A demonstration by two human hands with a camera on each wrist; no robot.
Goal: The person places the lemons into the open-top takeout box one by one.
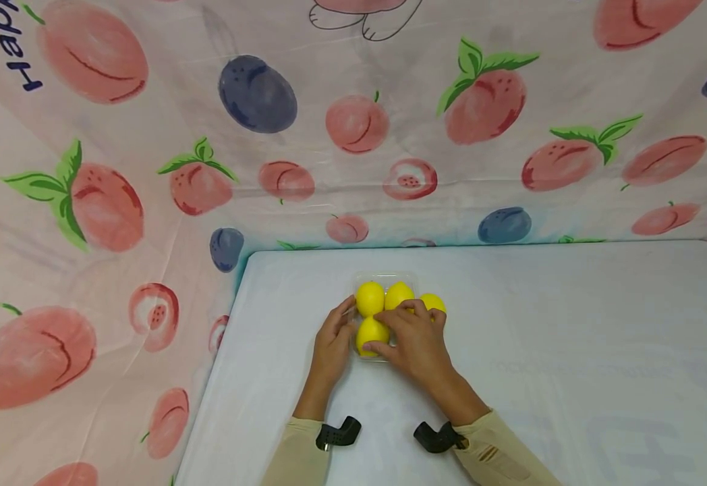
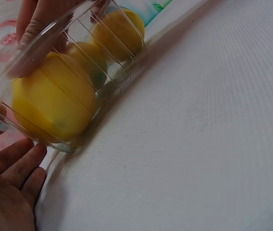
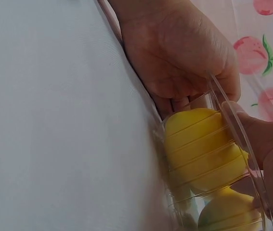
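Note:
A clear plastic box (image 1: 385, 275) holds yellow lemons, two of them, a left lemon (image 1: 370, 298) and a right lemon (image 1: 399, 294), side by side at its far end. My right hand (image 1: 417, 341) reaches over the near end and pinches the near-left lemon (image 1: 370, 333) between thumb and fingers. With fairly straight fingers, my left hand (image 1: 332, 341) rests along the box's left side. In the left wrist view, the left fingers (image 2: 18, 166) lie at the box's ribbed wall. Another lemon (image 1: 433, 302) lies right of the box, partly hidden behind the right hand.
A white-covered table (image 1: 572, 337) lies under the box. Behind it and to the left hangs a pink curtain (image 1: 305, 142) printed with fruit. A black wrist mount (image 1: 338, 432) sits on the left sleeve and a matching mount (image 1: 438, 437) on the right.

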